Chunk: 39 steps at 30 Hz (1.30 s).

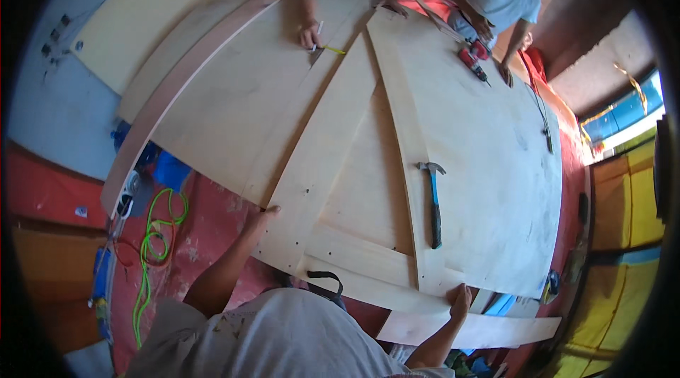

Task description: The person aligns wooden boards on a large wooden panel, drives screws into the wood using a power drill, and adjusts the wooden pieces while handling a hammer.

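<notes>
Before me, strips of pale plywood form an A-shaped frame [322,141] on a large plywood sheet [489,165]. My left hand [268,215] is closed round the outer edge of the left strip, near its lower end. At the frame's lower right corner, my right hand [460,298] grips the edge of the bottom plywood piece, its fingers partly hidden. A claw hammer [435,208] with a blue and black handle lies by the right strip. Several dark nail or screw spots mark the lower strips.
Across the sheet, one co-worker's hand [309,35] holds a white pen-like stick beside a yellow tape [334,50]. Another person stands by a red drill [473,58]. A long narrow board [159,98] curves along the left. Green cable [145,258] and a loose plank [467,330] lie lower down.
</notes>
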Tool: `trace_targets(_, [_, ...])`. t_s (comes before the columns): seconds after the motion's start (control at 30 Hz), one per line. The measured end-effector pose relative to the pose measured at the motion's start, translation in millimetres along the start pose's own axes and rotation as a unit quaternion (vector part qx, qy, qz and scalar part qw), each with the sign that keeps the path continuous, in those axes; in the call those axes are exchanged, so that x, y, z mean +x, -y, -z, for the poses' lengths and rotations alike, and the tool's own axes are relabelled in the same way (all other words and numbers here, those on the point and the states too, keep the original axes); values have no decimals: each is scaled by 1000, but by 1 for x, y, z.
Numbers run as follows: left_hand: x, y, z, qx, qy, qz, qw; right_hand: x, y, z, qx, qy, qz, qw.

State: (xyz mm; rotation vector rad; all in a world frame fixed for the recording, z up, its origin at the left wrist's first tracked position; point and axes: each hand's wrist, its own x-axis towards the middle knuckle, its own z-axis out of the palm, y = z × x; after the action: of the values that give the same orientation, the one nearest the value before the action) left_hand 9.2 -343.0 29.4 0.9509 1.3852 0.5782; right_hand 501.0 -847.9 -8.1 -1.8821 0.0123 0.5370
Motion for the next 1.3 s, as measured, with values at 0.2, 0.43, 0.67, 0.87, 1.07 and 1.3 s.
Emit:
trace_targets(0.2, [8, 7, 6, 11, -5, -38, 999, -6, 11, -10, 47, 16, -39, 998])
trace_targets(0.43, [25, 22, 8, 40, 1, 33, 999, -1, -2, 4, -13, 12, -74, 997])
trace_targets(0.67, [36, 41, 10, 34, 8, -11, 999, -8, 0, -3, -59, 11, 19, 998])
trace_targets(0.87, [29, 32, 11, 78, -32, 19, 996, -10, 8, -24, -19, -4, -48, 999])
trace_targets(1.07, [29, 26, 5, 78, -27, 48, 995, 4, -4, -10, -47, -51, -51, 996])
trace_targets(1.3, [11, 10, 6, 71, -32, 46, 996, -4, 6, -26, -6, -27, -53, 998])
